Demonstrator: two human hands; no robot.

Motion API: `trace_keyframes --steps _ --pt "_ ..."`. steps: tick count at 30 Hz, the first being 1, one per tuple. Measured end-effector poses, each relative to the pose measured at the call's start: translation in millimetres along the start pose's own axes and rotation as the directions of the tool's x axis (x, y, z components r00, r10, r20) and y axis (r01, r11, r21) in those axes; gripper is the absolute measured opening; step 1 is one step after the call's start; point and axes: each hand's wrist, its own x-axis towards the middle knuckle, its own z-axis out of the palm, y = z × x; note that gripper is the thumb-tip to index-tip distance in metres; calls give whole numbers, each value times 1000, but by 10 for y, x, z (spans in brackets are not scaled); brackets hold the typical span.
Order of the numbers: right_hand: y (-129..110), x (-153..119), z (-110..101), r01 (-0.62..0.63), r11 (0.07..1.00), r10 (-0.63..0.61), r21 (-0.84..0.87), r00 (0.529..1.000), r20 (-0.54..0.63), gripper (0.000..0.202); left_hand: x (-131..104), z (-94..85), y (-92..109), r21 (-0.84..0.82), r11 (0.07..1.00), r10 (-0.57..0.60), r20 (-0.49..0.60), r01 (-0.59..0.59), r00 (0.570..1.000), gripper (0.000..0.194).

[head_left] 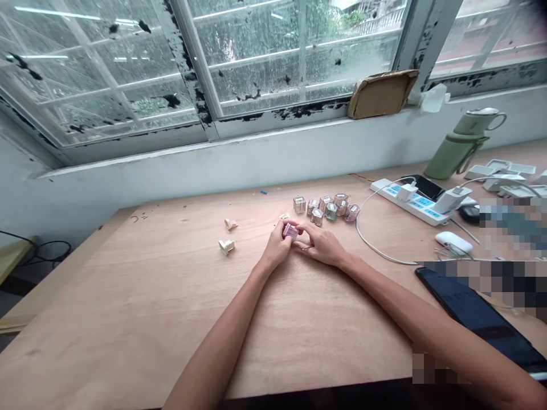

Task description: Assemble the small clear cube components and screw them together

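Note:
A small pink-purple block-like piece is held up just above the table, in the middle of the head view. My left hand is closed on it from the left. From the other side, the fingertips of my right hand pinch at its right edge. Its exact kind is too small to make out. Just behind my fingers lie tiny pale bits. Left of my hands rest two cream-coloured pieces, one nearer and one farther. Several small clear faceted containers with labelled tops stand grouped behind my right hand.
A white power strip with plugged-in chargers and a looping white cable lies at the right. Beyond it stands a green flask. A white case and a dark phone lie near my right forearm. A blue bit sits near the wall.

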Motion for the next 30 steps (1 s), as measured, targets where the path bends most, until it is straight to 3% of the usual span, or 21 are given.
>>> trace_keyframes --steps 9,13,18,25,30 --pt "7 4 17 -29 996 28 -89 1000 -7 38 16 25 -34 41 997 66 74 -69 995 44" --pt "-6 8 29 -61 994 62 -94 998 8 25 -2 33 -48 124 989 63 112 -77 992 42" --pt "20 4 84 -83 990 85 -117 996 20 27 -33 53 -68 210 974 49 160 -83 986 41" --pt "92 12 66 -37 999 35 29 998 53 14 -40 36 -42 272 958 47 174 -94 984 40" --pt "112 11 44 -34 996 30 77 998 47 13 -25 36 -77 322 944 35 118 -72 992 44"
